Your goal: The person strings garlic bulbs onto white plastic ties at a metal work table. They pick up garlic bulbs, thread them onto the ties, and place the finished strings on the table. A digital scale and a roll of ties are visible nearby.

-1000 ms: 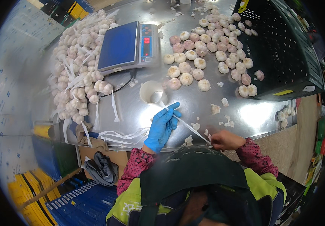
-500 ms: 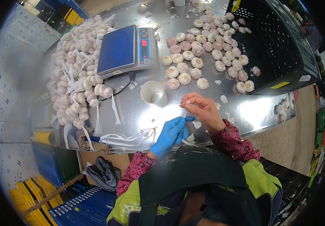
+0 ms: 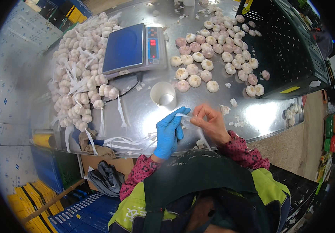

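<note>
A thin white mesh net sleeve (image 3: 202, 136) stretches between my hands above the table's near edge, its tail hanging down. My left hand (image 3: 168, 134), in a blue glove, has one end at its fingertips, with the fingers extended and pressed together. The bare right hand (image 3: 211, 123) pinches the sleeve between thumb and fingers. Just beyond them stands a white plastic cup (image 3: 163, 97) with an open top. More flat white net sleeves (image 3: 130, 143) lie left of my gloved hand. Loose garlic bulbs (image 3: 194, 80) are spread out farther off to the right.
Netted garlic (image 3: 91, 83) is heaped on the left, beside a digital scale (image 3: 124, 48) with a blue pan. A dark green perforated crate (image 3: 291, 50) stands at the right. Garlic skins (image 3: 234, 103) litter the metal table (image 3: 136, 112).
The sleeve now shows spread between my hands. My left hand has straightened its fingers and risen slightly; the right has lowered its fingertips and pinches the sleeve.
</note>
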{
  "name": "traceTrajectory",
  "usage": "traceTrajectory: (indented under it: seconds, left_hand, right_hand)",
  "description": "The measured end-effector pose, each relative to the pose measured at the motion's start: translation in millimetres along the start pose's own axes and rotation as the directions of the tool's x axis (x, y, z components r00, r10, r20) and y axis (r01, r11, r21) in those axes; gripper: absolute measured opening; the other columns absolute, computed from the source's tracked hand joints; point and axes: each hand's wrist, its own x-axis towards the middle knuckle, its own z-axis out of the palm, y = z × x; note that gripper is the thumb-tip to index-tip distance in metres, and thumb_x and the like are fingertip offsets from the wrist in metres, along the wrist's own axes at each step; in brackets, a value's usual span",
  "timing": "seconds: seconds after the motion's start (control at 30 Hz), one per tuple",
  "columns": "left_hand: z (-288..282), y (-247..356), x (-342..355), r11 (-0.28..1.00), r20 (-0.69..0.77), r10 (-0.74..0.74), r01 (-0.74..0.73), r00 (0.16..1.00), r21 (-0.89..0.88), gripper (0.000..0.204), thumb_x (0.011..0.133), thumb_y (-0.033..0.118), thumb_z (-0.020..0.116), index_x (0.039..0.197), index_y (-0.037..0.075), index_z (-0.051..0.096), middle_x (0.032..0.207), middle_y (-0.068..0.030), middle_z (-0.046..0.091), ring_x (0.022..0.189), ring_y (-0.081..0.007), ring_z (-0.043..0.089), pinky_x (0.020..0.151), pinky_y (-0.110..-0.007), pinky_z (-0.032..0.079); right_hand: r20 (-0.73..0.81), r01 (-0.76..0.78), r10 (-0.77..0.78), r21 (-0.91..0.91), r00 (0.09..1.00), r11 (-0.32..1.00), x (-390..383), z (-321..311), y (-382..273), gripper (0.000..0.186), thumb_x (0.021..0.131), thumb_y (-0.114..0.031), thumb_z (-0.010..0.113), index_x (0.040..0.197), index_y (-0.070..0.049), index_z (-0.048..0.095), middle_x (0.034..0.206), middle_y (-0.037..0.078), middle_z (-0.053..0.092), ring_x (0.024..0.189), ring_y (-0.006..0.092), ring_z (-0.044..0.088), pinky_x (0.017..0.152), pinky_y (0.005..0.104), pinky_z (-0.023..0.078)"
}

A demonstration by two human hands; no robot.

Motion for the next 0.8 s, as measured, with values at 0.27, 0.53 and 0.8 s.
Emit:
traceTrajectory:
  seconds: [0.27, 0.53, 0.8]
  left_hand:
    - [-3, -14, 1, 0.982, -0.005, -0.037, 0.035, 0.999, -0.186, 0.015, 0.099, 0.014, 0.065, 0.106, 0.001, 0.066, 0.085, -0.003, 0.069, 0.048, -0.0028, 0.043, 0.045, -0.02, 0.037]
    - [-22, -10, -5, 0.968, -0.085, 0.058, -0.035, 0.995, 0.25, 0.013, 0.094, 0.007, 0.064, 0.104, 0.001, 0.066, 0.068, 0.002, 0.056, 0.052, -0.0035, 0.045, 0.047, -0.021, 0.038]
    - [-37, 10, 27, 0.975, -0.304, 0.207, -0.17, 0.93, 0.144, 0.047, 0.104, 0.033, 0.056, 0.14, 0.002, 0.056, 0.066, 0.0065, 0.05, 0.054, -0.0009, 0.04, 0.048, -0.019, 0.035]
  right_hand:
    - [-0.157, 0.148, -0.173, -0.159, 0.972, 0.976, 14, 18, 0, 0.011, 0.096, -0.013, 0.065, 0.091, -0.004, 0.064, 0.087, 0.002, 0.063, 0.078, 0.0112, 0.058, 0.073, 0.0259, 0.046]
    - [0.216, -0.565, 0.523, 0.373, 0.824, 0.736, 24, 3, -4, 0.018, 0.101, -0.026, 0.062, 0.092, -0.011, 0.062, 0.07, -0.003, 0.056, 0.048, 0.0041, 0.043, 0.044, 0.0213, 0.034]
    - [0.26, -0.131, 0.193, -0.237, 0.946, 0.963, 48, 10, 9, 0.026, 0.096, -0.02, 0.067, 0.115, -0.004, 0.068, 0.074, -0.002, 0.06, 0.059, 0.0057, 0.054, 0.052, 0.0252, 0.043]
